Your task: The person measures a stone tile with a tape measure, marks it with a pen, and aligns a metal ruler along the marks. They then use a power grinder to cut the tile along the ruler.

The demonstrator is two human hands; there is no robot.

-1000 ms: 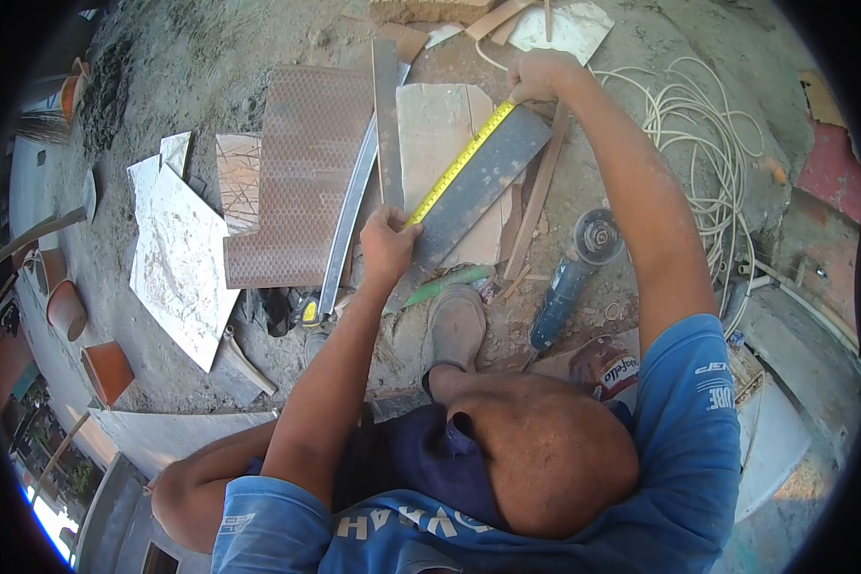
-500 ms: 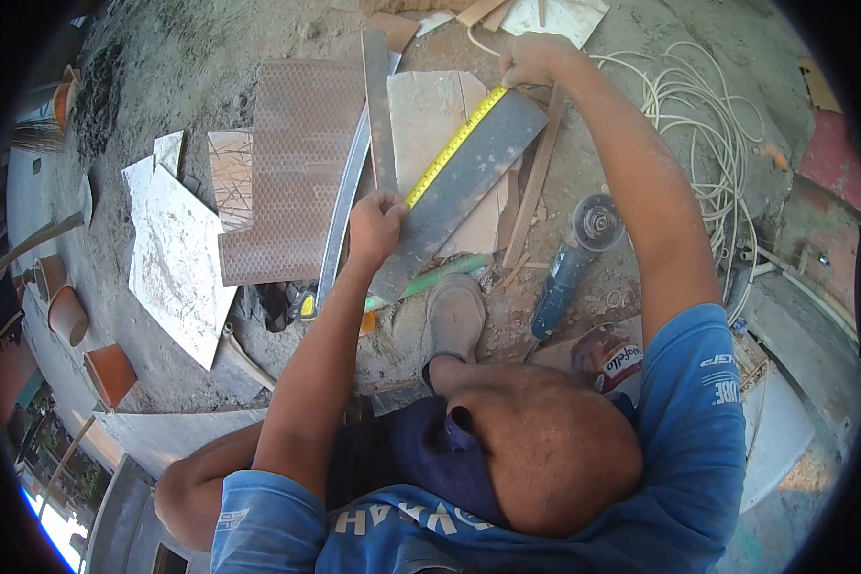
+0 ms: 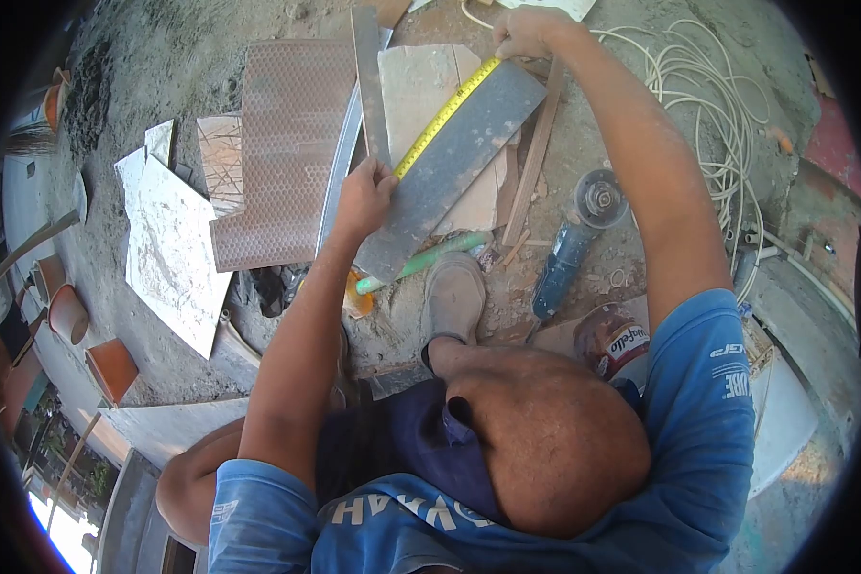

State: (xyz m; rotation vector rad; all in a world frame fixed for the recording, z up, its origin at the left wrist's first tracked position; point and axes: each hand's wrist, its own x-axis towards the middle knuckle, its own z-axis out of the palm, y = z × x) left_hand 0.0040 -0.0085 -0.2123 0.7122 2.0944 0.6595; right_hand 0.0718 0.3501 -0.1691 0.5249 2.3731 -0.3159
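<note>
A yellow tape measure strip (image 3: 447, 114) stretches along the upper-left edge of a long grey tile strip (image 3: 454, 158). At its lower end my left hand (image 3: 365, 196) pinches the tape with fingers closed. My right hand (image 3: 529, 33) grips the tape's other end at the tile's top corner. Beneath the grey strip lie broken beige tile pieces (image 3: 421, 86). Left of the tape are a narrow dark strip (image 3: 369, 91) and a brown patterned tile (image 3: 292, 143).
An angle grinder (image 3: 574, 244) lies right of my shoe (image 3: 454, 297), near a Wafello container (image 3: 617, 342). Coiled cable (image 3: 703, 115) is at the right. White tile pieces (image 3: 174, 249) and clay pots (image 3: 112, 368) are on the left. A green tube (image 3: 430, 258) lies by the grey strip.
The ground items and both hands appear slightly higher in the view. Both hands still hold the tape along the grey strip. My left forearm now covers the silver strip's lower end.
</note>
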